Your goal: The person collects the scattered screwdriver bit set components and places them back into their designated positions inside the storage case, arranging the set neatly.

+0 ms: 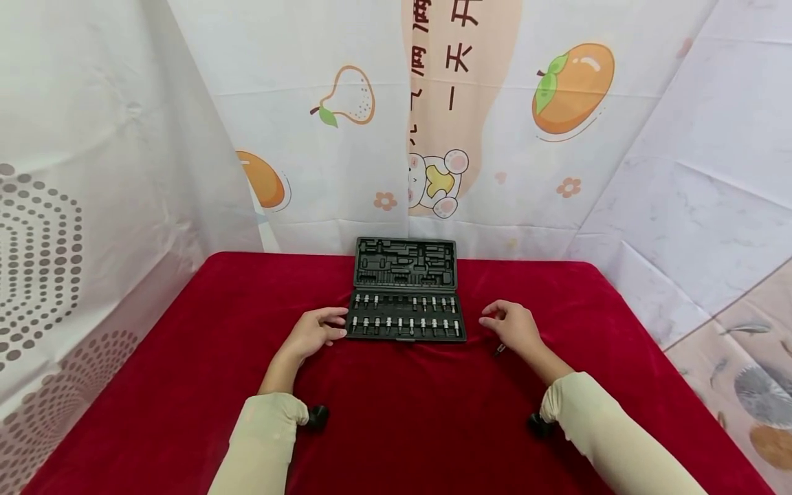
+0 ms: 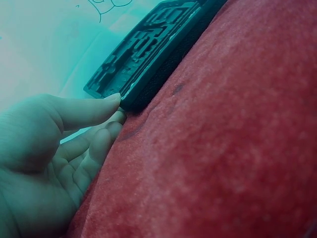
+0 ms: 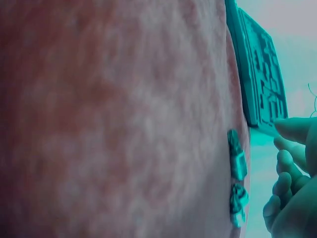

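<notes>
An open black bit-socket case (image 1: 405,315) lies on the red cloth, its lid tilted up at the back. Two rows of silver-and-black bit sockets fill its base, with a gap in the upper row. My left hand (image 1: 312,331) is at the case's left edge, thumb tip right at the corner in the left wrist view. To the right of the case, my right hand (image 1: 512,328) hovers with loosely bent fingers and nothing between them. Beneath it on the cloth lie two loose bit sockets (image 3: 237,158), one of them (image 1: 499,349) partly visible in the head view.
Red cloth (image 1: 396,412) covers the table. The moulded lid (image 1: 405,263) stands near the back edge, close to a white printed curtain (image 1: 297,172). More curtains hang at both sides. A black wrist device (image 1: 318,417) sits under the left sleeve.
</notes>
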